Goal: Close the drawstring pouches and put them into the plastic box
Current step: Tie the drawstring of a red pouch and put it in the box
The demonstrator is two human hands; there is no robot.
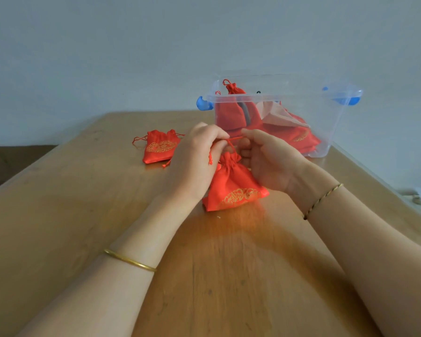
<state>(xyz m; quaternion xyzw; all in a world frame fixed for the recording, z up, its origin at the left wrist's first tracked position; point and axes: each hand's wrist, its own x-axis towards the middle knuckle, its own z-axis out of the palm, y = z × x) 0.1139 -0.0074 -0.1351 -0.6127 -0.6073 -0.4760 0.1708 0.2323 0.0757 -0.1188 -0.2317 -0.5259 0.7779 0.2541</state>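
Observation:
A red drawstring pouch with a gold pattern lies on the wooden table, its neck gathered tight. My left hand and my right hand each pinch its red drawstring above the neck, and the cord is stretched between my fingertips. A second red pouch lies flat to the left, its mouth open and cords loose. The clear plastic box with blue latches stands behind my hands and holds several red pouches.
The box sits near the table's far right corner, close to the pale wall. The table's right edge runs close to my right forearm. Small unclear objects lie beyond that edge, at the far right.

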